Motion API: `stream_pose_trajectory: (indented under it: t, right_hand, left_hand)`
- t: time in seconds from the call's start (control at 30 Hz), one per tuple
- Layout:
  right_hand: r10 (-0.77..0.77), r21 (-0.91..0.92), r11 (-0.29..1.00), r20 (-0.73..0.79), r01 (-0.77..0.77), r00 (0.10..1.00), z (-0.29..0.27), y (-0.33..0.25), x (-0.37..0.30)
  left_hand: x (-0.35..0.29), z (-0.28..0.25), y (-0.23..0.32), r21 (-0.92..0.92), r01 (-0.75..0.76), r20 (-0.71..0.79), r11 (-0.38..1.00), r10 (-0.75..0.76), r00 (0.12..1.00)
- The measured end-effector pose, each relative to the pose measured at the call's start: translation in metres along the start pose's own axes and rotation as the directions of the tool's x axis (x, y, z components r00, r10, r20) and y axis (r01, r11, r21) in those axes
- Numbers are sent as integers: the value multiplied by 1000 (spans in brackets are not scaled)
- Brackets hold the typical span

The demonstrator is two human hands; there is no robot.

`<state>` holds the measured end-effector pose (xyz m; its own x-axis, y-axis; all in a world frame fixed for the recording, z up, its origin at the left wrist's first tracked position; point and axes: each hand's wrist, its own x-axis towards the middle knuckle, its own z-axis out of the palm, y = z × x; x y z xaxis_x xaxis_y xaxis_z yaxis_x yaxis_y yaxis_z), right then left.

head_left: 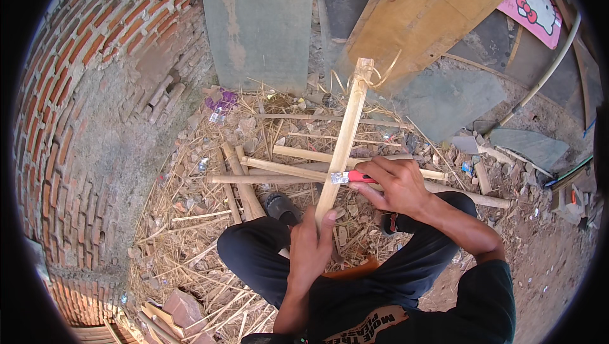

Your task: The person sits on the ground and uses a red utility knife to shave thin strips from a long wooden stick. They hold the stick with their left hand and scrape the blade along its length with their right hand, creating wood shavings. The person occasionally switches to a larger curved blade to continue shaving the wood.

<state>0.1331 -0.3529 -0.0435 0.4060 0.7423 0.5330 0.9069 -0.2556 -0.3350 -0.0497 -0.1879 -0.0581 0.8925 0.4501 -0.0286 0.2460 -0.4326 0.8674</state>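
My left hand [309,247] is closed round the near end of a pale bamboo slat [347,129], which slants up and away from me. Thin curled shavings [383,75] cling to its far end. In my right hand [398,184] is a knife [359,176] with a red handle, probably a cutter. Its silvery blade end lies across the slat, a little beyond my left hand. How the edge meets the slat is too small to tell. Beneath the slat, other bamboo pieces [298,152] lie crosswise beyond my bent legs.
Straw-like shavings and rubble [184,217] cover the ground. A brick wall [70,147] rises on the left. Grey boards [259,33] and a brown plank [431,7] lean at the back. A pink panel [536,7] and a pale pipe [539,80] are at the far right.
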Motion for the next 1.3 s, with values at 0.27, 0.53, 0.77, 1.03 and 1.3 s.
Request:
stream_pose_trajectory:
  t: [0.27,0.53,0.77,1.03,1.3]
  right_hand:
    - [68,-16,997,-78,-69,995,-7,13,10]
    - [265,18,964,-119,-265,957,-23,56,23]
    - [338,156,929,14,-336,941,-25,52,24]
    - [438,662,526,328,-534,837,-22,71,20]
    - [224,151,963,-7,-221,974,-16,28,11]
  left_hand:
    - [-13,-4,-2,1,61,41,998,-61,997]
    - [-39,-8,-16,45,89,90,995,-92,992]
    - [-46,-11,-28,18,83,100,996,-84,991]
    - [-43,-13,-37,-131,81,137,988,-63,989]
    - [-31,-9,-13,27,40,15,999,-40,999]
